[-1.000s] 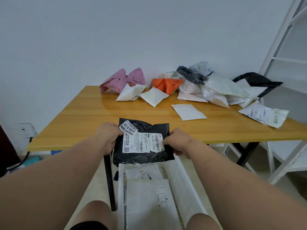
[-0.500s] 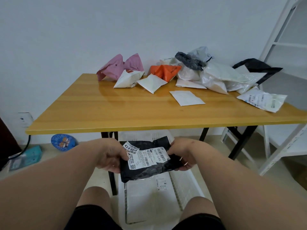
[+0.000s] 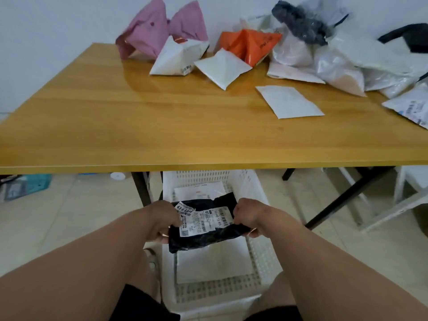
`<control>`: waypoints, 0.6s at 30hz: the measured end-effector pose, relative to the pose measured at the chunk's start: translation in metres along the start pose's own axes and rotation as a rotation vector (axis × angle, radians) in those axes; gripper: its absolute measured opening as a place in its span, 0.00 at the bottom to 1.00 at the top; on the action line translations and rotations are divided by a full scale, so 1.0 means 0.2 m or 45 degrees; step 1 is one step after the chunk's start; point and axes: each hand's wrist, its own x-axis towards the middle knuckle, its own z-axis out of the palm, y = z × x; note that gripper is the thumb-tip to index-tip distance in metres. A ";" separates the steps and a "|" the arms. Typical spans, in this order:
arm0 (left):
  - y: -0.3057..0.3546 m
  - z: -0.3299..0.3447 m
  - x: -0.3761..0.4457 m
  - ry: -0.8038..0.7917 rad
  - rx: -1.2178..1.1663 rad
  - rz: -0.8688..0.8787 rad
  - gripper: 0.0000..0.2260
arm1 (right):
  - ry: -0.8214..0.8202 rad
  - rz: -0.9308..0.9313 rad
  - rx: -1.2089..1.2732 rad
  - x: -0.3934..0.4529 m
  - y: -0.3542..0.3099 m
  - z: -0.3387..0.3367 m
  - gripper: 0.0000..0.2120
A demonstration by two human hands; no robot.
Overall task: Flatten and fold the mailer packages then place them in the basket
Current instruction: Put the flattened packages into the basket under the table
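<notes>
A folded black mailer [image 3: 206, 235] with white shipping labels hangs just above the white slatted basket [image 3: 259, 253] on the floor between my knees. My left hand [image 3: 163, 222] grips its left edge and my right hand [image 3: 249, 215] grips its right edge. Flat white mailers [image 3: 213, 260] lie inside the basket under it. Unfolded mailers wait at the back of the wooden table [image 3: 162, 126]: a pink one [image 3: 148, 31], white ones [image 3: 178, 57], an orange one [image 3: 250, 44] and a heap of pale ones [image 3: 342, 66].
A flat white mailer [image 3: 288, 101] lies alone on the table's right half, a labelled one [image 3: 412, 107] at the right edge. Black table legs [image 3: 141, 188] flank the basket. A white frame [image 3: 393, 205] stands right of the table, and a teal box [image 3: 27, 185] sits on the floor at left.
Both hands carried the black mailer off the table's front edge and down below it, until it hangs just over the basket. My head has tipped downward.
</notes>
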 end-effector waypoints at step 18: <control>0.14 -0.02 0.57 0.105 0.040 -0.040 0.04 | 0.066 -0.235 -0.116 0.59 -0.20 0.01 0.17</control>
